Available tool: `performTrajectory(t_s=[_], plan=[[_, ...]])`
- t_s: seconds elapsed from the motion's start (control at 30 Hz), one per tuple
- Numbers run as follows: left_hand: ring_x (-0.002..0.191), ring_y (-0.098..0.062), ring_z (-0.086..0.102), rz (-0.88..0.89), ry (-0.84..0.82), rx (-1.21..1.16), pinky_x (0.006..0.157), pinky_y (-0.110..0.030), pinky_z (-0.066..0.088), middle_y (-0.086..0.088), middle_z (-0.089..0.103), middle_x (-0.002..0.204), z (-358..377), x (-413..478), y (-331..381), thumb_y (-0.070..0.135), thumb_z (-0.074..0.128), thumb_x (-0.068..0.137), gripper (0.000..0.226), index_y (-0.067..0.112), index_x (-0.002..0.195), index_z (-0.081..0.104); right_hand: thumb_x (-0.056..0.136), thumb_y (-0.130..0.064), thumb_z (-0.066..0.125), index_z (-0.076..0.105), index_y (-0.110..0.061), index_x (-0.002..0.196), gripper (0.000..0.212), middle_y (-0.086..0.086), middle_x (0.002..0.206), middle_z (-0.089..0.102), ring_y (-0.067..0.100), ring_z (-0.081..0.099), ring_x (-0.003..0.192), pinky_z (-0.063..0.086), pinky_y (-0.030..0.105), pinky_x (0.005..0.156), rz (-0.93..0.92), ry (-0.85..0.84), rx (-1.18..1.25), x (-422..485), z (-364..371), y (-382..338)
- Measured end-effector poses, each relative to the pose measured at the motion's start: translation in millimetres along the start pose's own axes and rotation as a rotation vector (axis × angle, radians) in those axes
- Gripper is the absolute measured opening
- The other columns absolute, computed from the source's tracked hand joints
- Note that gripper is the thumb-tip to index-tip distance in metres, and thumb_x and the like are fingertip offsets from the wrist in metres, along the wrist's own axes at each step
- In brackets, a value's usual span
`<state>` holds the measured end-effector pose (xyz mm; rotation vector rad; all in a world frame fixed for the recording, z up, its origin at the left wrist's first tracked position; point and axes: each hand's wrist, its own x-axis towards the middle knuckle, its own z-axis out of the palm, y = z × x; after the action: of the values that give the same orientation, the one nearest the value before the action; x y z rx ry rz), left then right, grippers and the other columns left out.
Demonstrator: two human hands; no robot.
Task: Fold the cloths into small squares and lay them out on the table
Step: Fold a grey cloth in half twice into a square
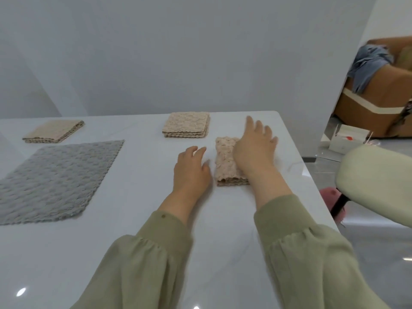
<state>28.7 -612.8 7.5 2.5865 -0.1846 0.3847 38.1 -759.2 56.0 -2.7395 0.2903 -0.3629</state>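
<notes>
The right hand (254,150) lies flat on the folded pink cloth (225,166), fingers spread wide and straight. It covers the cloth's right half and presses on it rather than gripping it. Just left of that cloth, the left hand (191,168) rests palm-down on the white bench (133,253), its fingers relaxed and loosely bent, holding nothing; its thumb is close beside the cloth's edge. Beyond the left hand's fingertips sits a folded beige square (186,128), near the pink cloth but apart from it. Well to the left of the left hand a grey cloth (55,181) lies spread open and flat, with a second beige square (53,131) beyond it. To the right of the right hand, past the bench edge, stands a pale chair (376,181). Olive-green sleeves (145,264) cover both forearms.
</notes>
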Motion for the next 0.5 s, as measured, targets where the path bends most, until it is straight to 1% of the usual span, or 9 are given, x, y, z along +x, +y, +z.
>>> performTrajectory(t_s=[0.07, 0.1, 0.13, 0.2, 0.27, 0.37, 0.5], plan=[[0.135, -0.027, 0.028, -0.062, -0.026, 0.111, 0.109, -0.036, 0.027, -0.007, 0.034, 0.148, -7.4, -1.2, -15.7, 0.016, 0.042, 0.095, 0.046, 0.015, 0.141, 0.040, 0.098, -0.027, 0.032, 0.009, -0.022, 0.150, 0.057, 0.007, 0.159, 0.006, 0.029, 0.001, 0.145, 0.002, 0.052, 0.116, -0.274, 0.014, -0.008, -8.8, 14.5, -17.1], [0.134, -0.028, 0.028, -0.083, -0.036, 0.139, 0.109, -0.036, 0.027, -0.008, 0.036, 0.147, -10.9, -2.5, -21.5, 0.017, 0.042, 0.096, 0.044, 0.014, 0.139, 0.043, 0.099, -0.033, 0.029, 0.014, -0.023, 0.150, 0.053, 0.006, 0.159, 0.006, 0.029, -0.001, 0.146, -0.001, 0.053, 0.115, -0.351, -0.029, -0.039, -13.6, 24.2, -21.8], [0.134, -0.028, 0.029, -0.092, -0.047, 0.151, 0.107, -0.035, 0.028, -0.008, 0.039, 0.145, -14.4, -4.2, -24.9, 0.018, 0.041, 0.096, 0.041, 0.014, 0.136, 0.047, 0.099, -0.038, 0.026, 0.019, -0.024, 0.149, 0.052, 0.006, 0.159, 0.006, 0.029, -0.002, 0.146, -0.004, 0.055, 0.114, -0.383, -0.099, -0.091, -17.6, 34.4, -24.2], [0.130, -0.028, 0.034, -0.074, -0.080, 0.148, 0.103, -0.034, 0.029, -0.010, 0.047, 0.137, -19.6, -7.9, -26.7, 0.016, 0.041, 0.095, 0.036, 0.010, 0.128, 0.055, 0.098, -0.046, 0.022, 0.026, -0.021, 0.146, 0.054, 0.007, 0.159, 0.006, 0.031, -0.002, 0.146, -0.006, 0.058, 0.111, -0.386, -0.212, -0.215, -22.0, 50.3, -23.2], [0.127, -0.027, 0.038, -0.022, -0.117, 0.153, 0.101, -0.033, 0.031, -0.012, 0.051, 0.131, -22.0, -12.1, -24.7, 0.014, 0.042, 0.094, 0.034, 0.008, 0.124, 0.057, 0.098, -0.046, 0.021, 0.031, -0.017, 0.144, 0.056, 0.007, 0.159, 0.008, 0.030, 0.002, 0.146, -0.005, 0.060, 0.111, -0.347, -0.224, -0.249, -21.4, 53.0, -21.7], [0.125, -0.027, 0.040, 0.011, -0.133, 0.167, 0.100, -0.033, 0.032, -0.013, 0.052, 0.130, -22.1, -15.6, -22.4, 0.014, 0.041, 0.094, 0.034, 0.006, 0.124, 0.057, 0.097, -0.041, 0.022, 0.030, -0.013, 0.145, 0.056, 0.005, 0.159, 0.008, 0.028, 0.006, 0.145, -0.003, 0.061, 0.111, -0.295, -0.204, -0.272, -19.4, 49.7, -21.0], [0.126, -0.026, 0.039, 0.002, -0.133, 0.175, 0.101, -0.031, 0.030, -0.011, 0.052, 0.132, -22.4, -15.3, -20.0, 0.013, 0.041, 0.094, 0.035, 0.007, 0.125, 0.056, 0.096, -0.031, 0.026, 0.026, -0.013, 0.147, 0.054, 0.005, 0.159, 0.004, 0.030, 0.002, 0.146, -0.005, 0.062, 0.110, -0.185, -0.237, -0.334, -16.0, 45.1, -16.5]])
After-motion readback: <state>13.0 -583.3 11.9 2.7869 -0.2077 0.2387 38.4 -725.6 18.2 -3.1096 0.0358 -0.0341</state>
